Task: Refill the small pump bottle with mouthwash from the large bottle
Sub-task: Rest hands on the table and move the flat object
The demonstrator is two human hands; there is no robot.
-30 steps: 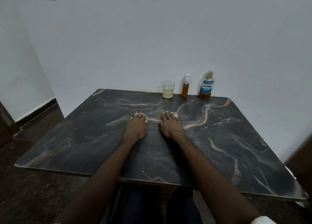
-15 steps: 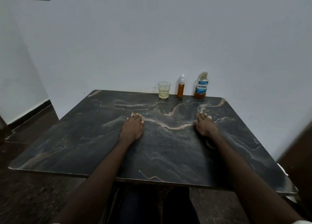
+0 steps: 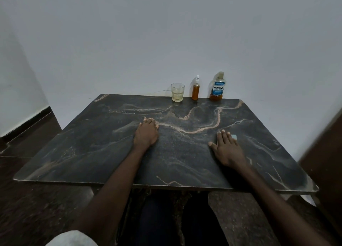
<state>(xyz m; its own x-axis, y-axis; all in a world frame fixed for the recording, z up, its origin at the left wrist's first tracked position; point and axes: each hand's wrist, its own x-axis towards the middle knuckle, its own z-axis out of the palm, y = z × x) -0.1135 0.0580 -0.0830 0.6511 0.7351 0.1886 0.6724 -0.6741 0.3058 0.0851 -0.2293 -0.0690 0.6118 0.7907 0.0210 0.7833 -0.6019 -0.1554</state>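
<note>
Left hand [image 3: 146, 134] and right hand [image 3: 228, 149] lie flat, fingers straight, holding nothing. Pump bottle [image 3: 195, 90] stands upright just left of large bottle [image 3: 218, 87]. Right hand is well short of large bottle, nearly in line (left hand farther off).

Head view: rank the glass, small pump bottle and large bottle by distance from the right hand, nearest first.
1. Large bottle, at the far edge, ahead of the right hand.
2. Small pump bottle, just left of it.
3. Glass, leftmost.
</note>
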